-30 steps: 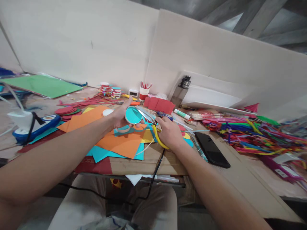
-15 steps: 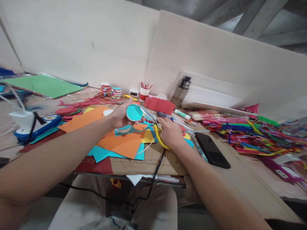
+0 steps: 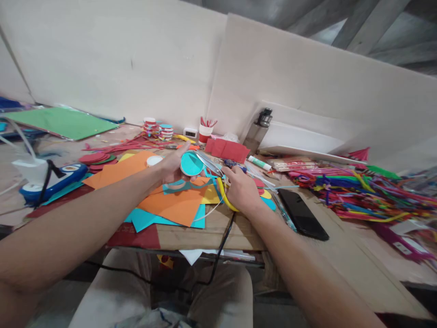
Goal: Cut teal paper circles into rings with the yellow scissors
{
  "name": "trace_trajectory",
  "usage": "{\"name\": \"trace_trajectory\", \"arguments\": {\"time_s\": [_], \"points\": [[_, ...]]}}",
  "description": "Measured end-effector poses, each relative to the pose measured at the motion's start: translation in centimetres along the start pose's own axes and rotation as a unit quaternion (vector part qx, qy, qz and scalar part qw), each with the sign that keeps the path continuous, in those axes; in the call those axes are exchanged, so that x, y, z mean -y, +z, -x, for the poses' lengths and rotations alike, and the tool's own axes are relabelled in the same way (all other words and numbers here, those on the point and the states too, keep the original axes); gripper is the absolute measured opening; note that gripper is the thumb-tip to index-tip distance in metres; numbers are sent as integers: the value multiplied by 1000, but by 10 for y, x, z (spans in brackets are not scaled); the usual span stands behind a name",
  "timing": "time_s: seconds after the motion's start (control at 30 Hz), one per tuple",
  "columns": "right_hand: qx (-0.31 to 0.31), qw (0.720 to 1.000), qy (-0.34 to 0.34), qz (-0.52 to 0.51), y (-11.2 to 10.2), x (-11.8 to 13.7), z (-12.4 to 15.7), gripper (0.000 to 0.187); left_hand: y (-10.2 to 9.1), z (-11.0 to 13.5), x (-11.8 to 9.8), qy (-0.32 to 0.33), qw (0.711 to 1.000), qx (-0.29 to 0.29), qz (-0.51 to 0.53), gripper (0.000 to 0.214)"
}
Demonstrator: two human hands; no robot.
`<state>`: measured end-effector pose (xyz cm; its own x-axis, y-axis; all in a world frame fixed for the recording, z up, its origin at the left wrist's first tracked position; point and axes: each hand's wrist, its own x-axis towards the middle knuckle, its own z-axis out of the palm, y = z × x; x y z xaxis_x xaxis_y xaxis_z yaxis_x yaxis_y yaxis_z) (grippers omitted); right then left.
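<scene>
My left hand [image 3: 171, 166] is closed around a round, white-edged piece faced with turquoise paper [image 3: 191, 164], its turquoise side turned toward me. In my right hand [image 3: 241, 187] is a pair of scissors [image 3: 209, 164] with yellow handles; my fingers are in or around the handles. The metal blades reach left to the upper right edge of the turquoise face. Whether they cut into it I cannot tell. Beneath both hands lie orange paper [image 3: 175, 206], turquoise sheets [image 3: 145, 219] and a white cord [image 3: 212, 212].
A black phone [image 3: 303, 214] lies right of my right forearm. Beyond it spreads a pile of coloured pipe cleaners [image 3: 355, 187]. At the back stand a bottle [image 3: 256, 134], a cup of red sticks [image 3: 205, 133] and stacked red-and-white rounds [image 3: 165, 132]. A blue device [image 3: 54, 182] sits left.
The scissor blades have shifted up and left, onto the upper right edge of the turquoise round piece. That piece has tilted slightly in my left hand.
</scene>
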<state>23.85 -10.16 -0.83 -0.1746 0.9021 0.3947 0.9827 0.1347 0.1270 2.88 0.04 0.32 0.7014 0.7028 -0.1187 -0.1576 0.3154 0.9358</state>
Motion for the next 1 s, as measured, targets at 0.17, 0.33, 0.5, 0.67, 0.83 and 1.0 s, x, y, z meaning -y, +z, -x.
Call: {"name": "trace_trajectory", "arguments": {"time_s": [0.17,0.33,0.5,0.67,0.83,1.0], "points": [[22,1000,3,15,-5,1,-1,36,0,1,-2,-9,1000,5,-1,76],[29,999,8,17,-6,2,-1,39,3,3,-6,-31,999,-26,-14,79],[1,1000,18,-24,-2,-1,-2,34,3,3,-6,-27,999,-17,15,78],[-26,995,61,-69,2,-6,-5,32,-3,-2,-2,14,995,30,90,61],[-33,992,94,-75,2,-12,-7,29,-5,-2,-3,49,984,50,163,41],[-46,992,99,-70,0,-14,-6,29,0,2,-5,69,975,40,207,42]]}}
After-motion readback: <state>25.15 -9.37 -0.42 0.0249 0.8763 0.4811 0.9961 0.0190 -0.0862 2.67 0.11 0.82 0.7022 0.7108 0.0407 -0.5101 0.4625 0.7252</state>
